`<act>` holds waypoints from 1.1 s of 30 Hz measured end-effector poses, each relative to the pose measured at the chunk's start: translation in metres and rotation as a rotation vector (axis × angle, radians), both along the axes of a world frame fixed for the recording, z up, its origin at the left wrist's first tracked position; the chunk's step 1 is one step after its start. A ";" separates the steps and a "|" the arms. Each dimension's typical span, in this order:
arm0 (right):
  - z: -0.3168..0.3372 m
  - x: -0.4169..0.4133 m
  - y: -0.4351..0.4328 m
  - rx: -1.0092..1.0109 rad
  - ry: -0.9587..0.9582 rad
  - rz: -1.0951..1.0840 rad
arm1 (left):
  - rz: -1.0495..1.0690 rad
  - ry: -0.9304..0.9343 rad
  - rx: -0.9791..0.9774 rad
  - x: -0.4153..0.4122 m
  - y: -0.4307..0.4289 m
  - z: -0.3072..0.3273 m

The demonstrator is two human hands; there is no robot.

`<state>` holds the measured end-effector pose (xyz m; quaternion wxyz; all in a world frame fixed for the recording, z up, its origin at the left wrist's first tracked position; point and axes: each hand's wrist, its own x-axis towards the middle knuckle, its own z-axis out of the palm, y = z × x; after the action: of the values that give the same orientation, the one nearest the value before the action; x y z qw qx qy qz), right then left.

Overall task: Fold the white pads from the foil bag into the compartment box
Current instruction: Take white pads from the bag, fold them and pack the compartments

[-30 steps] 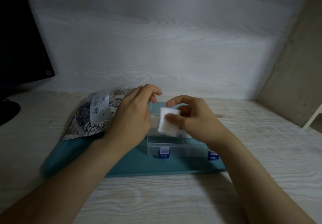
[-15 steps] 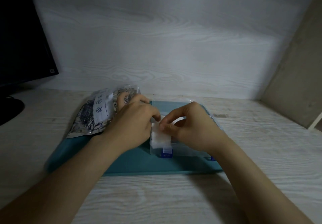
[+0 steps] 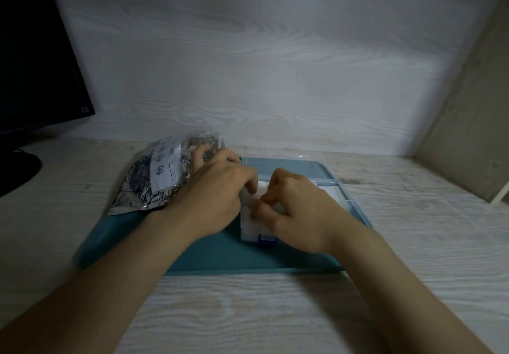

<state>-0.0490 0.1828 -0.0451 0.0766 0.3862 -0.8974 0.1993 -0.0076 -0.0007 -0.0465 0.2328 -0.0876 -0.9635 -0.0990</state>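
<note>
The white pad (image 3: 261,188) pinched into the compartment box (image 3: 334,192)
My left hand (image 3: 217,188) and right hand (image 3: 297,210) both grip the pad with curled fingers in the box's left end compartment; the foil bag (image 3: 157,180) lies beside my left hand on the teal tray (image 3: 220,251)

Compartment box (image 3: 330,188) mostly under left hand (image 3: 217,188) and right hand (image 3: 294,210), white pad (image 3: 261,187) half covered, monitor (image 3: 33,64) cropped, foil bag (image 3: 154,183) label illegible.

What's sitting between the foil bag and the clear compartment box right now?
Head view: the left hand, over the teal tray, lies between foil bag and compartment box.
</note>
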 end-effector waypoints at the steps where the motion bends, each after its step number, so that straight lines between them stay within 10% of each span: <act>1: 0.001 0.002 -0.001 0.006 -0.001 0.008 | -0.006 0.005 -0.004 -0.002 -0.001 -0.002; 13: 0.010 0.016 -0.005 -0.027 0.079 0.009 | 0.147 0.445 0.199 -0.020 -0.028 -0.006; 19: 0.007 0.008 -0.010 -0.243 0.119 -0.029 | 0.414 0.055 0.323 -0.029 -0.056 -0.014; 33: 0.006 -0.040 -0.072 -0.188 0.101 -0.053 | 0.308 -0.011 0.899 -0.022 -0.068 -0.007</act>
<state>-0.0886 0.1111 -0.0389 0.1629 0.3629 -0.8796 0.2610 -0.0295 -0.0689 -0.0534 0.2544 0.1661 -0.8281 -0.4711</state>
